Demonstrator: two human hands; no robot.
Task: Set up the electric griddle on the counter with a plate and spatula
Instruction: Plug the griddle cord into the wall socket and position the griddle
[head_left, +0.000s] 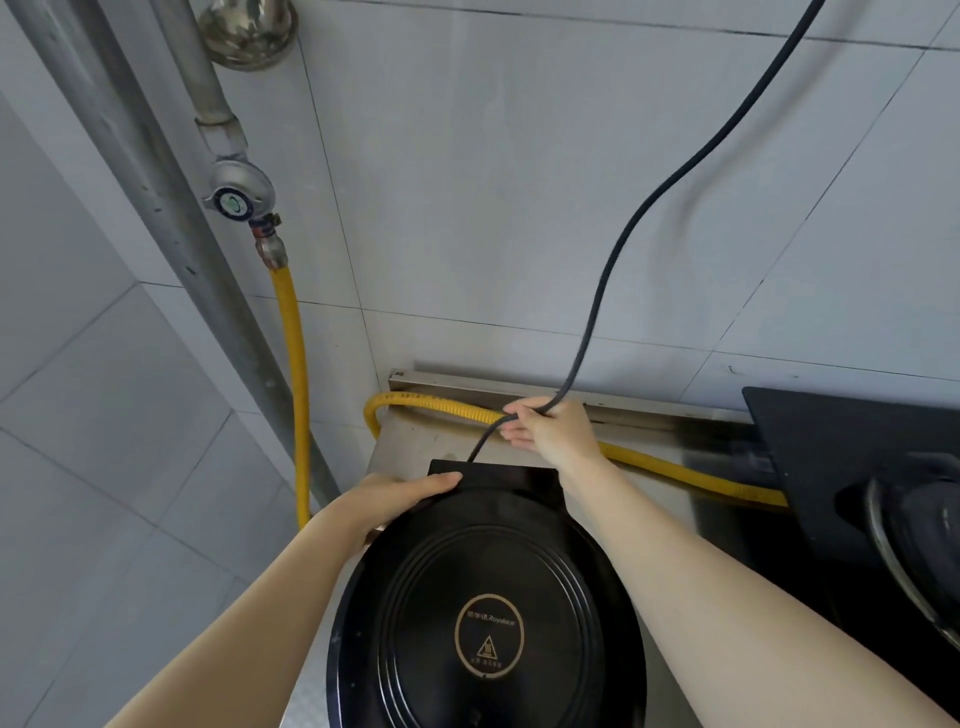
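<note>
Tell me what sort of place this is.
Most likely a home kitchen. A yellow gas hose runs from a wall valve toward a black gas stove, tiled walls surround it, and an electric griddle sits on the counter.

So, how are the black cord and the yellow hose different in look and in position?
The black cord is smooth and thin; the yellow hose is ribbed and thicker. The cord hangs free before the wall, gripped by the right hand, and ends at the griddle; the hose drops from the valve and lies along the counter's back edge, untouched. Both are long and bend.
</note>
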